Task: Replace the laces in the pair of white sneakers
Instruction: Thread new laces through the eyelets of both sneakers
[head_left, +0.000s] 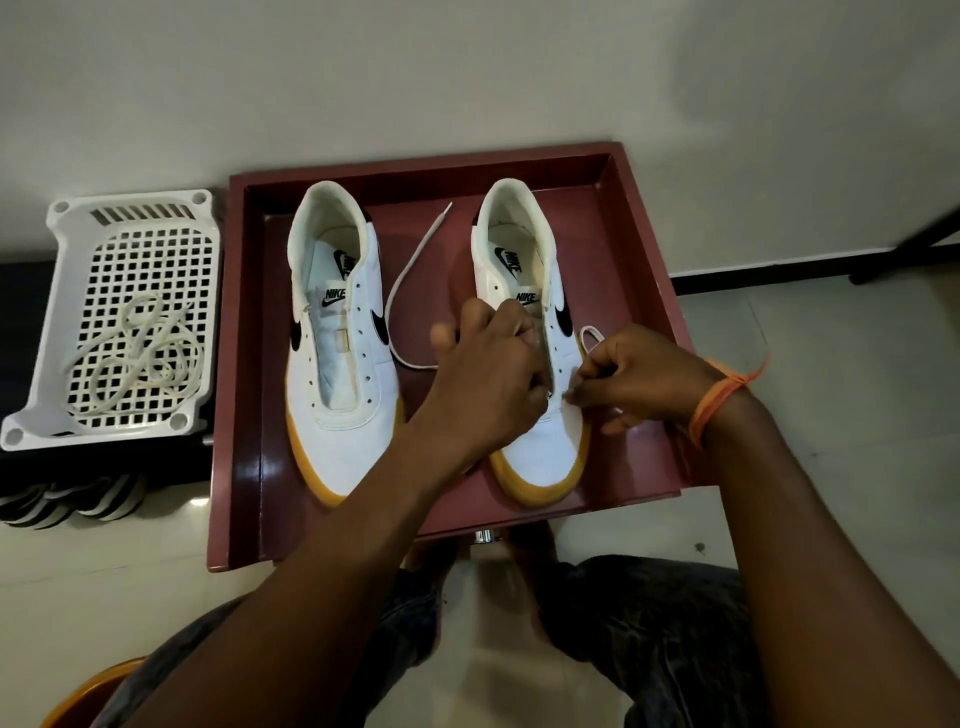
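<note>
Two white sneakers with tan soles stand side by side in a maroon tray (244, 364). The left sneaker (340, 364) has bare eyelets and no lace. Over the right sneaker (540, 447), my left hand (488, 374) has its fingers curled at the tongue and eyelet row, gripping the shoe's upper. My right hand (639, 379) pinches a white lace (410, 280) near the lower right eyelets. One end of that lace trails across the tray between the shoes; a loop shows above my right hand.
A white plastic basket (57, 322) left of the tray holds a tangle of cream laces (140, 353). Striped fabric (72, 501) lies under it. The tray sits on a pale floor against a wall. An orange thread (722, 395) circles my right wrist.
</note>
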